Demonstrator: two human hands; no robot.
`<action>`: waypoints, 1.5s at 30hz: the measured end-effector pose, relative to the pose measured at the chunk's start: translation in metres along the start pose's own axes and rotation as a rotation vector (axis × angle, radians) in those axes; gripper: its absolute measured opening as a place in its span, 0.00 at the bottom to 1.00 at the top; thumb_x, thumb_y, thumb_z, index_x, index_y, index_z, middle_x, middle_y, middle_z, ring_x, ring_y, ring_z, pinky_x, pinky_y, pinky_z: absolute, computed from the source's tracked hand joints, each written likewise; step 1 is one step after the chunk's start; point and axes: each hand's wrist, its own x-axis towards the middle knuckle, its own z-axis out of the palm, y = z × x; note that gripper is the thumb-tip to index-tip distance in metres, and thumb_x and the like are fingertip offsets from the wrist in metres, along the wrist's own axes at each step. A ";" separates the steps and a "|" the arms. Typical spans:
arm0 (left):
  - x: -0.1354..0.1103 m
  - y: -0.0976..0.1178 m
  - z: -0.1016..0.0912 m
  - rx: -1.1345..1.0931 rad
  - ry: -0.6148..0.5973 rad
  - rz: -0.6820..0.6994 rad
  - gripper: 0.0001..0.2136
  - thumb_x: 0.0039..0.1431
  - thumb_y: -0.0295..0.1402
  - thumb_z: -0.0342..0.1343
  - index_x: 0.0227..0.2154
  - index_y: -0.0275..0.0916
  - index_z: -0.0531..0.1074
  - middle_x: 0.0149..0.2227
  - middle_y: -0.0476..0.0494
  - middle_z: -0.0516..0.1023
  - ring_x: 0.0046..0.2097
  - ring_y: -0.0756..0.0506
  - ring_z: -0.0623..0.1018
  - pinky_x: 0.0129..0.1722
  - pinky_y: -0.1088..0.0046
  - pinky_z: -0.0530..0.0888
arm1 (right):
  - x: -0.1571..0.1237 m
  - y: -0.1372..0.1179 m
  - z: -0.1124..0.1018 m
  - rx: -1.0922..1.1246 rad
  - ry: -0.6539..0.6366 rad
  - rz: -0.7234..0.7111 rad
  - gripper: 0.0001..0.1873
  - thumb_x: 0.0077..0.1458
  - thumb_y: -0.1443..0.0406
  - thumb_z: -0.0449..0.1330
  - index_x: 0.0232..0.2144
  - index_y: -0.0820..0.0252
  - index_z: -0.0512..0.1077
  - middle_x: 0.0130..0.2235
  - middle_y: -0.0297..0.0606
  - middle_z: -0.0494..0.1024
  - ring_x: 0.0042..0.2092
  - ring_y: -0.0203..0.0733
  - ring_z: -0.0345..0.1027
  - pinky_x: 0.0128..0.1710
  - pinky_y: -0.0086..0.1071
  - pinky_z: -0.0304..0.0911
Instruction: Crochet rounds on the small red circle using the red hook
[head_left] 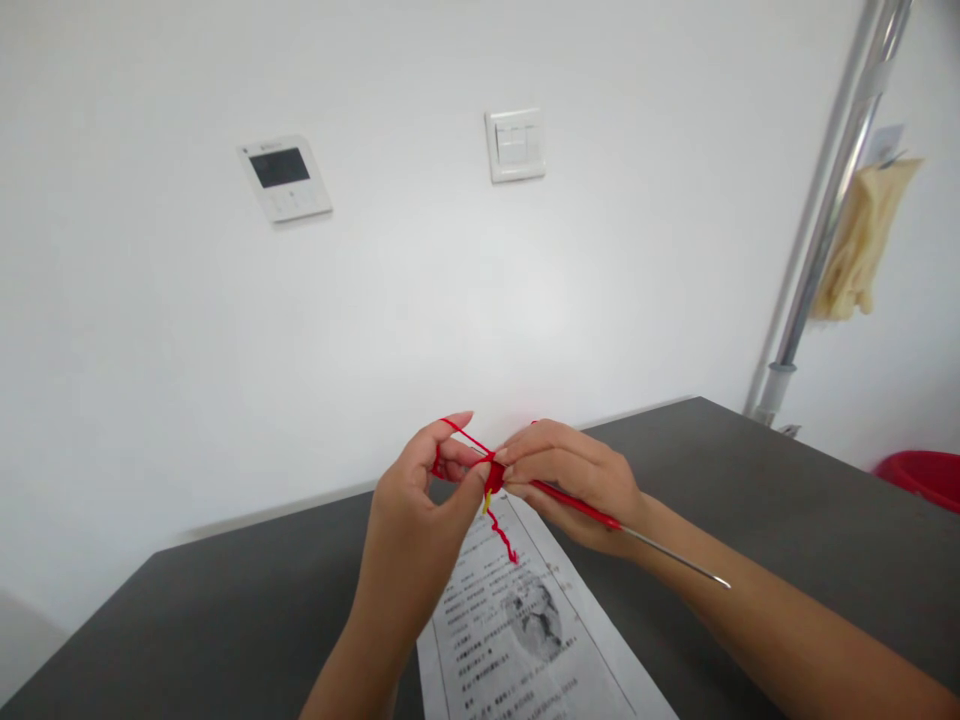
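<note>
1. Nearest you lies a printed sheet [487, 645], its lines too blurred to read.
2. Above it, your left hand [420, 505] pinches the red yarn piece [493, 478]; your right hand [581, 475] is closed round the red-handled hook [600, 515].
3. Far right: a red basin [919, 474], contents unclear.
4. Control panel [289, 182] on the wall [412, 300]: lettering too small.

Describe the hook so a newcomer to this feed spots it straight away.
A printed sheet lies on the dark table. Near the sheet's upper end in the picture, the right hand holds the hook, which slants down to the right. Unlike the thin, kinked red yarn beside it, it is a straight rod with a red grip and bare metal end.
</note>
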 end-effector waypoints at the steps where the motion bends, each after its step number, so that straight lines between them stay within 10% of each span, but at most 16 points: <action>1: 0.001 -0.001 0.000 -0.030 -0.010 -0.012 0.20 0.56 0.34 0.61 0.52 0.39 0.71 0.32 0.51 0.77 0.37 0.46 0.75 0.44 0.65 0.71 | -0.001 0.000 0.001 -0.018 0.012 -0.010 0.07 0.62 0.73 0.60 0.43 0.63 0.72 0.41 0.45 0.79 0.44 0.40 0.75 0.45 0.35 0.75; 34: 0.010 -0.004 0.002 -0.194 0.003 -0.014 0.19 0.52 0.30 0.63 0.48 0.36 0.74 0.28 0.54 0.76 0.32 0.49 0.75 0.38 0.71 0.71 | -0.001 -0.001 0.002 -0.176 -0.077 -0.088 0.11 0.63 0.75 0.55 0.47 0.70 0.71 0.45 0.53 0.77 0.50 0.45 0.73 0.47 0.38 0.76; 45: 0.014 -0.007 0.004 -0.672 -0.091 -0.217 0.24 0.41 0.29 0.72 0.45 0.35 0.79 0.25 0.52 0.77 0.29 0.52 0.74 0.33 0.75 0.72 | 0.000 0.002 -0.002 0.009 0.024 -0.068 0.11 0.66 0.70 0.56 0.50 0.64 0.72 0.46 0.49 0.80 0.50 0.43 0.76 0.51 0.39 0.75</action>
